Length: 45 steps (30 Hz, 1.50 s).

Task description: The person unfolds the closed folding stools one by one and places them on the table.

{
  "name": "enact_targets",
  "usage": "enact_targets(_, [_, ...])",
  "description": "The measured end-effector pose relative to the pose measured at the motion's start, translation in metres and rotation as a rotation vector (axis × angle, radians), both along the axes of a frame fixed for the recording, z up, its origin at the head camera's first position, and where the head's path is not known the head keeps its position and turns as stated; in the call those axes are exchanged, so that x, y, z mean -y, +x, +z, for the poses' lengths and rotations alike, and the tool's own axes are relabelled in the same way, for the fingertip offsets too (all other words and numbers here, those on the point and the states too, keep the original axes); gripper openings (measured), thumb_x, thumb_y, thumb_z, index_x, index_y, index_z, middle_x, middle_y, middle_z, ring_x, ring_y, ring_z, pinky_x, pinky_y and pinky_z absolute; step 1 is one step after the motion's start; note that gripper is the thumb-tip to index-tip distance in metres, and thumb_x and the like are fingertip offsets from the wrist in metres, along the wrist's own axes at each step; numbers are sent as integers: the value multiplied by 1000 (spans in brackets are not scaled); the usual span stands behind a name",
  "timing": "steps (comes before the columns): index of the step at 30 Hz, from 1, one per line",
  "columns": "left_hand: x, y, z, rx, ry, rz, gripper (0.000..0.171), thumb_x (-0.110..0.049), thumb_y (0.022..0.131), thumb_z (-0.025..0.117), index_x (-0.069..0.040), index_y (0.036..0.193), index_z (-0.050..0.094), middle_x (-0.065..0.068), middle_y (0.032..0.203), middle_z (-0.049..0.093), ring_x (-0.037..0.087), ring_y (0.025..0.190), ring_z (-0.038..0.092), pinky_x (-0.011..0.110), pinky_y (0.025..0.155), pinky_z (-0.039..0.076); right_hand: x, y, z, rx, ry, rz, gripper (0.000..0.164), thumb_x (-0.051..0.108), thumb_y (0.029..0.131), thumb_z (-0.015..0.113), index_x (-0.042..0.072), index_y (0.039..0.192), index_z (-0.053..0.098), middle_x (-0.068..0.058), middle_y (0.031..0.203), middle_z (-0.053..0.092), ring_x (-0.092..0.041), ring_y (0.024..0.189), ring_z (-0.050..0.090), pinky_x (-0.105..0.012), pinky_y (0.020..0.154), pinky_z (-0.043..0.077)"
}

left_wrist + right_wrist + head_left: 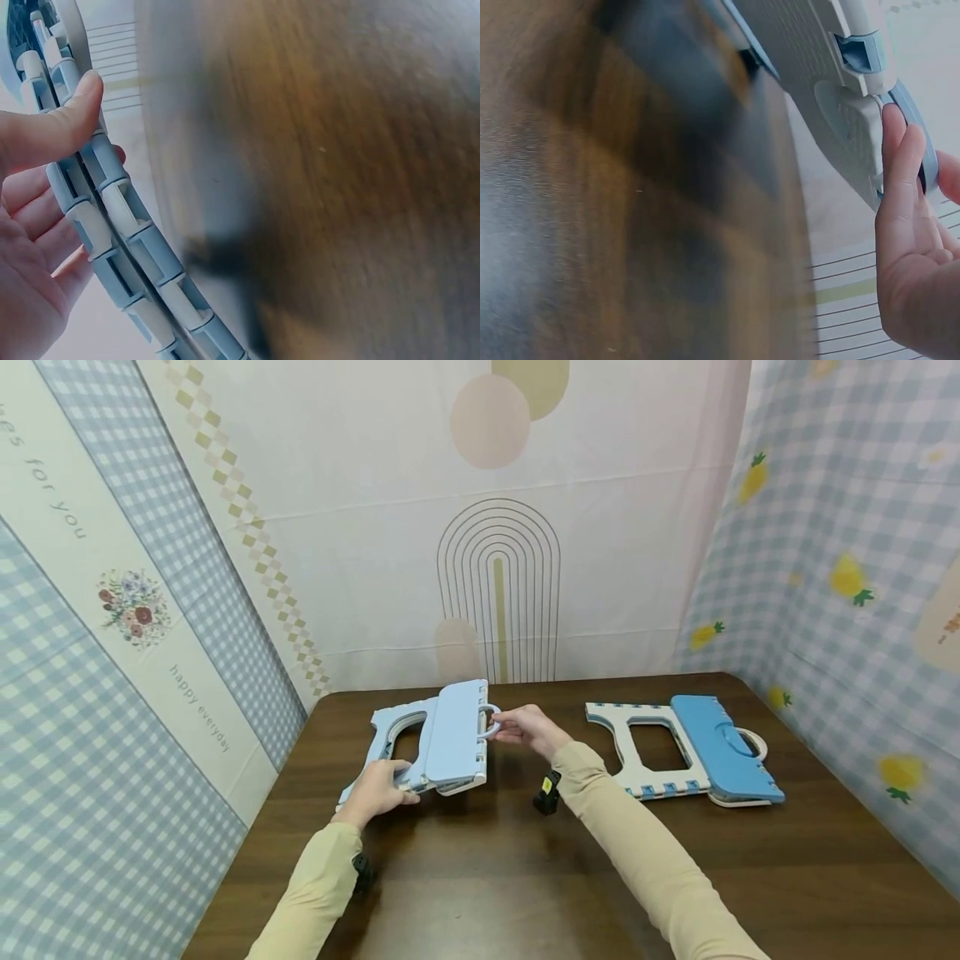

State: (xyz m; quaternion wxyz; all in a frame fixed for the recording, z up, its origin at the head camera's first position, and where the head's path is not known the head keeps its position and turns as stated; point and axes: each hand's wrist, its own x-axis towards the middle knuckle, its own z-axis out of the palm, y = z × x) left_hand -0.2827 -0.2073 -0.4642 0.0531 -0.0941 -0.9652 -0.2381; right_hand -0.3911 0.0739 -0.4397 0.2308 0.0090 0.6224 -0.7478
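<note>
A folded light-blue folding stool [453,735] is tilted over the left part of the table, its handle end raised. My left hand [378,789] grips the stool's near leg edge; in the left wrist view the thumb lies across the hinged segments [112,202] and the fingers are behind them. My right hand [531,729] holds the curved carry handle [491,720] at the stool's right end. Seen from the right wrist, fingers pass through the handle loop [915,135], next to the pale underside [802,67].
A second folded stool, white with a darker blue top [723,747], lies flat on the right side of the brown wooden table [480,877]. Patterned cloth [360,568] hangs behind the table, with checked cloth [862,635] along the right.
</note>
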Motion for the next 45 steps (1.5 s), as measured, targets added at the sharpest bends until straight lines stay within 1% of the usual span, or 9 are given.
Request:
enact_targets(3, [-5, -2, 1, 10, 16, 10, 49, -20, 65, 89, -7, 109, 72, 4, 87, 70, 15, 70, 48, 29, 66, 43, -3, -3, 6, -10, 7, -6, 13, 0, 93, 58, -7, 98, 68, -5, 63, 71, -13, 57, 70, -20, 58, 57])
enact_targets(6, [-9, -4, 3, 15, 26, 24, 50, -21, 66, 89, -8, 111, 72, 4, 89, 70, 14, 70, 49, 29, 66, 43, -6, -5, 11, -15, -1, -4, 23, 0, 93, 58, -13, 112, 63, -5, 64, 71, -13, 58, 70, -20, 58, 57])
enact_targets(8, [-12, -6, 4, 15, 31, 27, 50, -21, 66, 89, -8, 112, 72, 4, 88, 70, 14, 70, 50, 29, 66, 43, -8, -7, 15, -14, -17, -15, 25, -1, 93, 58, -14, 114, 62, -6, 63, 72, -13, 57, 70, -20, 58, 57])
enact_targets(15, [-24, -11, 15, -19, 75, 16, 50, -20, 66, 89, -6, 111, 72, 4, 86, 70, 15, 71, 51, 28, 67, 44, -11, -15, 36, -20, -44, -90, 8, 2, 90, 62, -2, 95, 67, -4, 60, 70, -12, 52, 69, -17, 52, 55])
enact_targets(18, [-26, -10, 20, -24, 93, 1, 49, -19, 67, 88, -5, 112, 71, 4, 88, 71, 16, 73, 52, 28, 67, 43, -8, -13, 47, -27, -48, -129, 4, 4, 88, 65, 2, 90, 66, -3, 58, 70, -10, 49, 67, -16, 48, 53])
enact_targets(29, [-37, -4, 36, 16, 140, -4, 52, -22, 74, 84, -5, 120, 66, 8, 103, 71, 17, 84, 57, 34, 76, 49, -4, -2, 80, -94, -61, -219, 7, 9, 86, 67, 6, 80, 68, 0, 56, 69, -8, 49, 65, -14, 44, 48])
enact_targets(34, [-42, -4, 41, 28, 156, 1, 52, -23, 76, 83, -5, 122, 65, 8, 104, 71, 19, 87, 59, 35, 78, 49, -3, -1, 88, -109, -70, -251, 8, 9, 86, 67, 7, 78, 68, 0, 55, 68, -8, 49, 65, -13, 43, 46])
enact_targets(39, [-49, -7, 43, 29, 160, -13, 56, -26, 77, 82, -3, 125, 64, 12, 108, 71, 21, 91, 60, 38, 82, 51, -3, -2, 98, -104, -76, -297, 5, 11, 84, 69, 7, 81, 68, -1, 58, 70, -7, 49, 65, -13, 43, 45])
enact_targets(45, [-60, -9, 40, 14, 192, -5, 57, -24, 76, 83, -2, 125, 64, 14, 111, 71, 23, 95, 64, 40, 87, 53, -5, -2, 110, -109, -58, -288, 8, 13, 86, 69, 5, 84, 66, 0, 58, 69, -7, 49, 65, -14, 43, 45])
